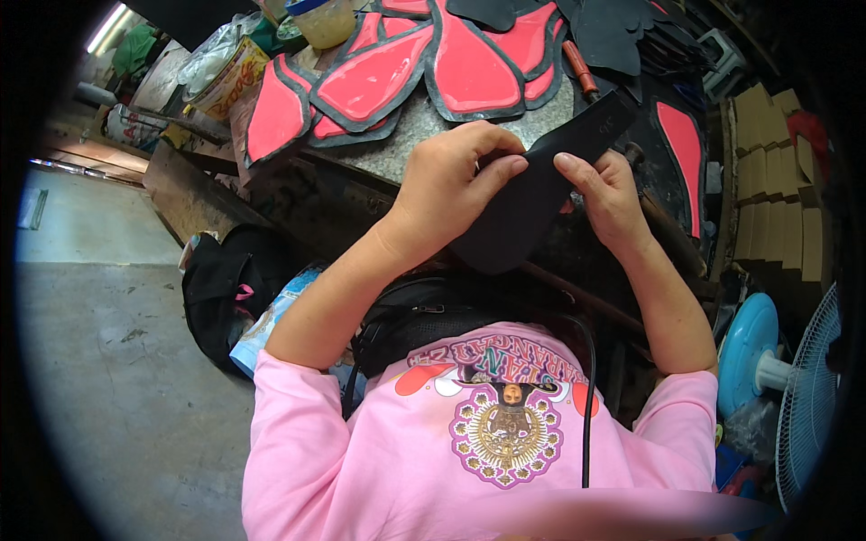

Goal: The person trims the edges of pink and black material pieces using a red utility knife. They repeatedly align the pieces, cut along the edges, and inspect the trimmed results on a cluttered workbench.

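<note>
A flat black cut-out piece (512,216), broad at its lower end and narrower toward the upper right, is held up in front of me between both hands. My left hand (465,171) pinches its left edge with thumb and bent fingers. On the opposite edge, my right hand (612,194) grips it, thumb on top and fingers curled beneath. Beyond the hands, several curved black pieces with pink centres (471,77) lie overlapping on a speckled worktop (397,160). A tool with a red handle (579,68) rests near them, and a slim pink-centred piece (681,162) lies at the right.
Tan stacked pieces (771,180) stand at the far right, above a fan grille (807,406) and a round blue part (749,347). A lidded jar (323,22) is at the back. A black bag (230,302) sits left of my lap, beside the grey floor (117,379).
</note>
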A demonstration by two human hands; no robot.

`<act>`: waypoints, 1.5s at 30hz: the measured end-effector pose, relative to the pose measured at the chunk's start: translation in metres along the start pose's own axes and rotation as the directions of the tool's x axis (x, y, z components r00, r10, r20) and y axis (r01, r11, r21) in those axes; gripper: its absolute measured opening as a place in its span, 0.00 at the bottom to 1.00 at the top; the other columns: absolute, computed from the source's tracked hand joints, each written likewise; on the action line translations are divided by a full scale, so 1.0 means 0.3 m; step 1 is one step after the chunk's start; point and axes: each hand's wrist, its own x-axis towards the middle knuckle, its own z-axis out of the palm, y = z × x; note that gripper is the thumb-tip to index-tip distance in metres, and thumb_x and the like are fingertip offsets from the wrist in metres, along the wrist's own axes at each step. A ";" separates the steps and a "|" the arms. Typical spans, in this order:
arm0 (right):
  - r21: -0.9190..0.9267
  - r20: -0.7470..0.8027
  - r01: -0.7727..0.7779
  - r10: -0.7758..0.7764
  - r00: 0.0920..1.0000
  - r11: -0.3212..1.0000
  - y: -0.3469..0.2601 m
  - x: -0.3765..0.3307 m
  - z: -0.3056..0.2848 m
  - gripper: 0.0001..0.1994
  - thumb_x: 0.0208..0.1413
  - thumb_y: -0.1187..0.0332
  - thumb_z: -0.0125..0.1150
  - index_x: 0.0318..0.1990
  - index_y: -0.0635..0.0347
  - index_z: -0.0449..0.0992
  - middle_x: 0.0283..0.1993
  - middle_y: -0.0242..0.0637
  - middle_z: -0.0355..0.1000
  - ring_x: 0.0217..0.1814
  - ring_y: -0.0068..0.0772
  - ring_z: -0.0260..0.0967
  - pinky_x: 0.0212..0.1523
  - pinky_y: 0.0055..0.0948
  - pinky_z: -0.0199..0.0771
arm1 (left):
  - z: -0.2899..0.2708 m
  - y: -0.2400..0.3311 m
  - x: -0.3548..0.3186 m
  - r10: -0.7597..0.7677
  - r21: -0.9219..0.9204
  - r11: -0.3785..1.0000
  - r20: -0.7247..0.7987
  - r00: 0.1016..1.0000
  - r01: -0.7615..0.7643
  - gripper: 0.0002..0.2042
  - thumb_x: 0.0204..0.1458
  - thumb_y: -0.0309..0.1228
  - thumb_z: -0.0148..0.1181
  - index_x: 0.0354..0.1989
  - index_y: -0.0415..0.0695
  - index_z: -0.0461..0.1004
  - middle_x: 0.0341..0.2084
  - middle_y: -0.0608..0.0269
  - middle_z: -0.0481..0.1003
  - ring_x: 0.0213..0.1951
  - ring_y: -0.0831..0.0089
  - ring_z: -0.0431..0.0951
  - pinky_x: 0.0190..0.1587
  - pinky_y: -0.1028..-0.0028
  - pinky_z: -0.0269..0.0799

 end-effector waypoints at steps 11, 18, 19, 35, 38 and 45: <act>0.118 0.003 -0.039 0.039 0.999 0.992 -0.032 0.013 -0.021 0.12 0.65 0.61 0.57 0.38 0.63 0.76 0.30 0.35 0.76 0.25 0.21 0.71 0.25 0.21 0.69 | -0.059 -0.007 0.012 -0.042 0.004 0.999 0.178 0.983 0.042 0.07 0.57 0.27 0.62 0.39 0.37 0.77 0.28 0.57 0.78 0.29 0.71 0.77 0.34 0.72 0.72; 0.181 -0.122 -0.019 0.042 0.992 0.983 -0.017 0.026 -0.042 0.11 0.64 0.62 0.59 0.34 0.60 0.74 0.29 0.37 0.77 0.24 0.23 0.73 0.23 0.21 0.69 | -0.085 -0.039 0.008 -0.212 -0.261 0.931 0.187 0.959 0.256 0.10 0.61 0.27 0.59 0.46 0.35 0.78 0.34 0.68 0.78 0.38 0.84 0.75 0.43 0.80 0.71; 0.191 -0.167 0.007 0.025 0.986 0.982 -0.016 0.030 -0.047 0.12 0.64 0.61 0.59 0.33 0.60 0.74 0.29 0.37 0.77 0.24 0.23 0.73 0.23 0.21 0.69 | -0.093 -0.040 0.002 -0.221 -0.253 0.932 0.167 0.961 0.258 0.10 0.61 0.28 0.59 0.45 0.34 0.78 0.33 0.66 0.79 0.38 0.83 0.75 0.42 0.79 0.72; 0.221 -0.085 -0.085 0.106 0.991 0.971 -0.016 0.041 -0.050 0.11 0.64 0.59 0.58 0.33 0.55 0.74 0.27 0.29 0.75 0.24 0.20 0.71 0.21 0.20 0.68 | -0.154 0.011 -0.041 -0.298 -0.390 0.779 0.459 0.837 0.491 0.10 0.58 0.21 0.59 0.47 0.37 0.77 0.39 0.66 0.78 0.40 0.78 0.78 0.45 0.77 0.73; 0.127 -0.127 -0.145 0.161 0.979 0.981 -0.040 0.022 -0.033 0.12 0.63 0.58 0.59 0.31 0.54 0.74 0.25 0.27 0.70 0.21 0.20 0.67 0.20 0.21 0.68 | -0.077 0.024 -0.034 0.187 -0.131 0.977 0.152 0.971 -0.167 0.20 0.52 0.16 0.58 0.54 0.45 0.75 0.48 0.52 0.75 0.52 0.58 0.77 0.47 0.66 0.76; 0.014 0.217 -0.067 0.062 0.974 0.998 -0.108 -0.004 -0.022 0.16 0.68 0.56 0.55 0.37 0.60 0.76 0.29 0.29 0.73 0.29 0.18 0.70 0.29 0.21 0.70 | -0.057 0.120 0.014 0.556 0.243 0.752 0.266 0.788 -0.612 0.10 0.45 0.26 0.66 0.37 0.48 0.80 0.49 0.62 0.79 0.62 0.47 0.70 0.66 0.48 0.60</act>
